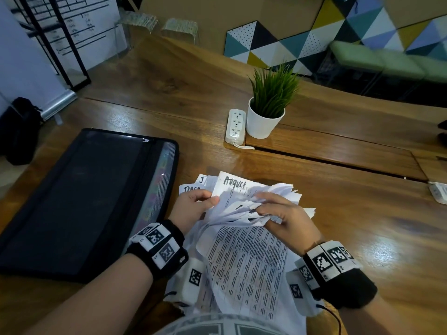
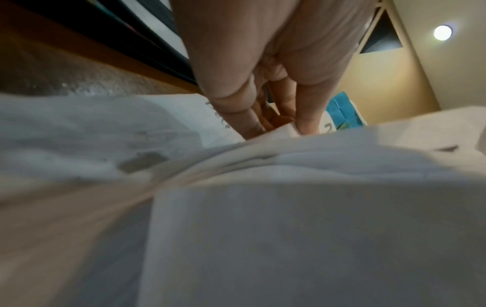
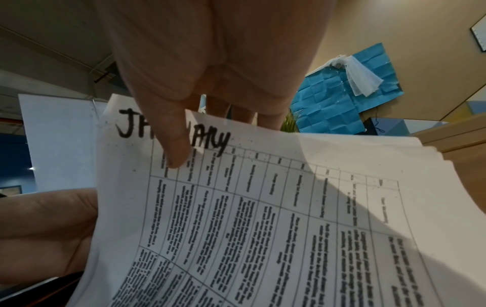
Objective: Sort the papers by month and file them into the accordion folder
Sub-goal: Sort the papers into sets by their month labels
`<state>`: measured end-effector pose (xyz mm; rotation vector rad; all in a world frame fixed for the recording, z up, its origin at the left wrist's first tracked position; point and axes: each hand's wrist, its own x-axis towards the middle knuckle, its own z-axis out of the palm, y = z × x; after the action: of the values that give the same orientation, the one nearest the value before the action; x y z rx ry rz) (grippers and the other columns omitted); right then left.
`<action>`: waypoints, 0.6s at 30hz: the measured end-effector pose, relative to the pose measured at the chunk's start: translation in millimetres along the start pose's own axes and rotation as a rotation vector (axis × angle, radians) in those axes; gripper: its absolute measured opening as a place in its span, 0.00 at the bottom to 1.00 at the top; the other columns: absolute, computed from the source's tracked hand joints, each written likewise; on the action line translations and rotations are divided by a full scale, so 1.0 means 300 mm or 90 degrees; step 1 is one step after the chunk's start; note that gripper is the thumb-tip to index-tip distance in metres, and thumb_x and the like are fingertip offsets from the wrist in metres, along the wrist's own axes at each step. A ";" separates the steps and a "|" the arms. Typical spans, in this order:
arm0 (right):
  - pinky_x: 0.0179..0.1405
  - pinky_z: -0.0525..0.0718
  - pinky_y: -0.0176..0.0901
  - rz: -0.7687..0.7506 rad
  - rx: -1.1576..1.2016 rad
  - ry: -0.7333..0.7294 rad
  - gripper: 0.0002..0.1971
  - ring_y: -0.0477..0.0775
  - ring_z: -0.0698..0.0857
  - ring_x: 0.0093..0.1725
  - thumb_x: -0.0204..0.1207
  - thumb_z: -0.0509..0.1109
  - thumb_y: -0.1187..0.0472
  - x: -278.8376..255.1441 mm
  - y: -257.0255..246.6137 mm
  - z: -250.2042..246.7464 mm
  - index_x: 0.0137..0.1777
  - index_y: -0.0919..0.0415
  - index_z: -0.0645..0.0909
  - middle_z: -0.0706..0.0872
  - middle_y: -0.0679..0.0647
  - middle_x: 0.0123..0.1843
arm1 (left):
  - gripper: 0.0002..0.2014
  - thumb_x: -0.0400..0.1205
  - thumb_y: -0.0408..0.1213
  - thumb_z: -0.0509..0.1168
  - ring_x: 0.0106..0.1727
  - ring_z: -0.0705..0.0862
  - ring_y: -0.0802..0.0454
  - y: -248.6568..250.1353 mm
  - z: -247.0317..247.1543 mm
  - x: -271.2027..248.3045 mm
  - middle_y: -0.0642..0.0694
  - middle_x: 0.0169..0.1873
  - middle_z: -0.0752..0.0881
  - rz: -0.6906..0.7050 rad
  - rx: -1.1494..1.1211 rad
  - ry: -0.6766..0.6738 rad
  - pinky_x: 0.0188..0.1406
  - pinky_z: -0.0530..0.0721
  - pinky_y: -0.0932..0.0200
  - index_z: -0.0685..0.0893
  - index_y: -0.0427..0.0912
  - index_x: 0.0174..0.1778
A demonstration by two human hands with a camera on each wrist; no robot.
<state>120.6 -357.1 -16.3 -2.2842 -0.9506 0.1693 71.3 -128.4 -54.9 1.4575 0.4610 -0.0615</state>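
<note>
Accordion folder (image 1: 79, 204): black, lying flat toward the left edge of the wooden table (image 1: 350, 226), zip shut as far as the head view shows; coloured tabs visible through its mesh side. No paper in it that can be seen.

Left hand (image 1: 193, 209): fingers and thumb curled onto the left side of the papers (image 1: 246, 257), pinching sheet edges; the left wrist view shows the fingertips (image 2: 305, 124) nipping a fold.

Papers: a loose, fanned bundle at the near edge of the table, between both hands, partly over the person's lap. Hand-lettered headings show: one reads "August" (image 1: 235, 183), another begins "Dece", a third shows only "J".

Right hand (image 1: 280, 213): clamped on the right side of the bundle, thumb (image 3: 173, 145) pressed on a sheet headed January (image 3: 236, 207), fingers behind it.

Risks, as judged: the bundle is uneven and already creased, so a loosened pinch could let sheets slide off the near edge; two stuck sheets could be read as one month; the folder looks closed and would need opening before filing.

Surface and room: dark wood table in joined slabs; white power strip (image 1: 235, 125) touching a white potted plant (image 1: 266, 110) toward the far right; geometric patterned wall panel (image 1: 314, 37) beyond; black bag (image 1: 19, 131) on the floor at left
</note>
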 end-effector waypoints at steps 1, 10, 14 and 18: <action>0.59 0.81 0.41 0.001 -0.006 0.002 0.14 0.43 0.82 0.57 0.65 0.72 0.72 -0.003 -0.001 -0.001 0.47 0.55 0.87 0.83 0.44 0.58 | 0.04 0.78 0.29 0.70 0.42 0.84 0.45 -0.001 -0.002 0.002 0.31 0.42 0.87 -0.008 -0.006 0.007 0.48 0.84 0.47 0.86 0.32 0.39; 0.68 0.75 0.43 -0.004 -0.012 0.019 0.14 0.50 0.76 0.70 0.67 0.75 0.72 0.013 0.010 -0.002 0.49 0.57 0.87 0.83 0.48 0.63 | 0.07 0.81 0.26 0.64 0.29 0.80 0.60 0.024 0.009 -0.028 0.50 0.28 0.83 -0.018 0.035 -0.128 0.33 0.80 0.70 0.83 0.34 0.37; 0.61 0.80 0.42 0.011 0.032 0.001 0.12 0.46 0.81 0.61 0.70 0.75 0.67 0.028 0.010 -0.005 0.51 0.54 0.87 0.82 0.42 0.62 | 0.12 0.83 0.34 0.63 0.39 0.83 0.53 0.022 -0.002 -0.032 0.37 0.37 0.87 -0.030 0.061 -0.143 0.48 0.82 0.60 0.86 0.27 0.43; 0.64 0.78 0.46 0.083 0.065 -0.031 0.10 0.45 0.82 0.60 0.70 0.75 0.59 0.029 0.000 -0.016 0.52 0.53 0.87 0.84 0.41 0.54 | 0.07 0.83 0.33 0.63 0.45 0.82 0.64 -0.005 -0.008 -0.007 0.53 0.44 0.87 0.039 0.162 0.007 0.50 0.76 0.66 0.86 0.43 0.44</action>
<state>128.6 -353.8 -11.4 -2.2566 -0.7992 0.3231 68.2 -126.8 -55.9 1.7213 0.4288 -0.0648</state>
